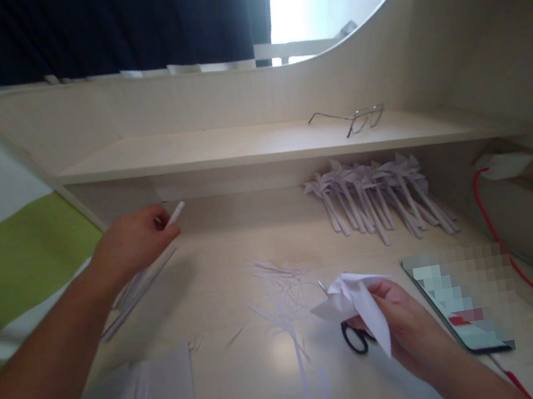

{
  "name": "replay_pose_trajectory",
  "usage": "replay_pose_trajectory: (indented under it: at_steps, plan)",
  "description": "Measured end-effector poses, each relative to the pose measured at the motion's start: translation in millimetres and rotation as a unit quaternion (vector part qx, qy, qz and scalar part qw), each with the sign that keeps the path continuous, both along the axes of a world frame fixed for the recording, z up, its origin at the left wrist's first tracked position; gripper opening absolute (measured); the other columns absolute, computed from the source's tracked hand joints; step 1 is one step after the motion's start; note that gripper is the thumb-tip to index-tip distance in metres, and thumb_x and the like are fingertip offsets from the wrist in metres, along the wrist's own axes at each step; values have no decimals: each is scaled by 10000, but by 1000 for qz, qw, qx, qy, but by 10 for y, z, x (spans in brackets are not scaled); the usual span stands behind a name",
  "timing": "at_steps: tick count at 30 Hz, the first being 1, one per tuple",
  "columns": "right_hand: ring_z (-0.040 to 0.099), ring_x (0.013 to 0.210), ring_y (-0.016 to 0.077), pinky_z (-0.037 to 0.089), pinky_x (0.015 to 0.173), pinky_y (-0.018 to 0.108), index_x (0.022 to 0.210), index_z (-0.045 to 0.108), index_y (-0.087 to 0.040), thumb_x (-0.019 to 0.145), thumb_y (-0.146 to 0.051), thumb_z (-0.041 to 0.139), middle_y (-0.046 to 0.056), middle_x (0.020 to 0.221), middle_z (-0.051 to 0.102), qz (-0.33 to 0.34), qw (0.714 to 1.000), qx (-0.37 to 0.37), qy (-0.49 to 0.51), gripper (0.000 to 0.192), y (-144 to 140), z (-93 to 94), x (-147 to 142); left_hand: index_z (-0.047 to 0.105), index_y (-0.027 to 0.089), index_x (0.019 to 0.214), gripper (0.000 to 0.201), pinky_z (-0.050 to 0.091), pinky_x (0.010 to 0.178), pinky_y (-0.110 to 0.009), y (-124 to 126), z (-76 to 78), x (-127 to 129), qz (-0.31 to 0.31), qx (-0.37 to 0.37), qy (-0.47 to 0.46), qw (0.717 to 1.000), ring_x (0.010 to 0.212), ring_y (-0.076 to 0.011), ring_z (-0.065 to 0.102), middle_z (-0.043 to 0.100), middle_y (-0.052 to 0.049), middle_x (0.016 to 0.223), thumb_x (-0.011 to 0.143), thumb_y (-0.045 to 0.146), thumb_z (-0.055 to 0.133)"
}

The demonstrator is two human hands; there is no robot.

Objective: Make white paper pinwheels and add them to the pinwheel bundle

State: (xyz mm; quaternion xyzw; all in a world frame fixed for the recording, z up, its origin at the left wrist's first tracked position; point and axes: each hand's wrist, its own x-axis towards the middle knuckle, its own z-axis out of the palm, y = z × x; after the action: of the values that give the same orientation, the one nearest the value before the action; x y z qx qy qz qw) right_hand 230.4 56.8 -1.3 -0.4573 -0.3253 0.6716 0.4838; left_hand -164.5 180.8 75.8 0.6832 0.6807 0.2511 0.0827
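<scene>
Left grip: my left hand [134, 240] is closed on a thin white paper stick [175, 214]. The stick's tip pokes out up and to the right of my fingers.
Under the left grip: more paper sticks [139, 290] lie on the desk [252, 363], just below that hand. They point the same slanted way.
Below the left grip: flat paper sheets [160, 391] lie on the desk, near my forearm.
Between my two hands: thin paper scraps [280, 285] are spread on the desk.
Right grip: my right hand [408, 325] pinches a folded white paper shape [358, 299]. The shape sticks out to the left of my fingers.
Under the right grip: scissors [354, 337] with black handles lie just below the paper shape. I cannot tell if my hand touches them.
Above the right grip: a pile of paper pinwheels [378, 199] lies at the back of the desk.
Higher up: glasses [355, 119] rest on the shelf [238, 146].
Right of the right grip: a phone [460, 304] lies flat just beside my hand. A red cable [526, 273] runs past it.
</scene>
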Motion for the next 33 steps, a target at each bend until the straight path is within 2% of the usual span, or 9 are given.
replay_pose_trajectory:
  at_steps: [3, 5, 8, 11, 16, 19, 22, 27, 33]
  plan:
    - [501, 496, 96, 384, 489, 217, 743, 777, -168, 617, -444, 960, 18, 603, 666, 9, 998, 61, 0, 354, 239, 244, -93, 710, 233, 896, 238, 423, 620, -291, -232, 185, 475, -50, 14, -7, 999, 630, -180, 617, 692, 21, 684, 859, 458, 640]
    - [481, 505, 82, 349, 487, 205, 751, 779, -171, 614, -462, 956, 15, 636, 676, 5, 994, 107, 13, 366, 367, 391, -175, 723, 259, 996, 300, 441, 578, -284, -417, 233, 779, -89, 16, -74, 993, 614, -179, 625, 696, 21, 707, 881, 521, 634]
    - [464, 544, 92, 371, 532, 223, 812, 792, -174, 728, -454, 889, 7, 657, 655, 19, 987, 160, 18, 307, 463, 498, -280, 724, 273, 1060, 342, 388, 485, -274, -666, 225, 1130, -144, 29, -124, 981, 548, -169, 549, 605, 29, 623, 939, 556, 574]
    - [485, 587, 111, 444, 623, 262, 926, 803, -181, 838, -414, 810, 10, 713, 656, 49, 980, 192, 11, 249, 465, 485, -344, 721, 289, 1155, 325, 481, 567, -280, -835, 167, 1333, -197, 42, -158, 967, 687, -187, 640, 681, -1, 765, 978, 508, 560]
    - [550, 641, 135, 480, 668, 280, 971, 784, -197, 876, -444, 774, 1, 723, 631, 67, 977, 201, 1, 264, 412, 454, -372, 639, 339, 1330, 352, 503, 524, -271, -982, 70, 1424, -217, 16, -207, 954, 584, -161, 619, 686, 21, 755, 1013, 453, 539]
    - [537, 638, 130, 465, 652, 267, 960, 779, -200, 877, -435, 774, -12, 701, 590, 64, 977, 205, -8, 250, 382, 468, -376, 654, 363, 1341, 344, 587, 810, -336, -1021, 52, 1437, -226, 46, -183, 955, 915, -214, 716, 763, -16, 1056, 1022, 425, 541]
    - [524, 630, 126, 447, 631, 259, 930, 776, -192, 876, -440, 774, -5, 712, 601, 74, 975, 209, -10, 254, 356, 467, -390, 673, 391, 1331, 330, 541, 1005, -382, -1033, 33, 1465, -242, 54, -179, 952, 1152, -241, 684, 740, -7, 1251, 1042, 392, 513]
    - [476, 596, 117, 388, 576, 243, 907, 771, -180, 826, -479, 814, -7, 688, 602, 66, 979, 192, -21, 312, 327, 453, -429, 673, 395, 1318, 317, 559, 896, -348, -1049, -23, 1508, -252, 61, -183, 948, 1074, -225, 691, 749, -4, 1167, 1048, 364, 510]
    - [454, 587, 109, 423, 602, 246, 962, 792, -197, 852, -459, 794, -23, 668, 570, 53, 980, 190, 1, 284, 323, 435, -443, 699, 356, 1246, 262, 558, 829, -319, -1061, -37, 1539, -246, 49, -219, 943, 998, -206, 697, 748, -1, 1059, 1036, 368, 543]
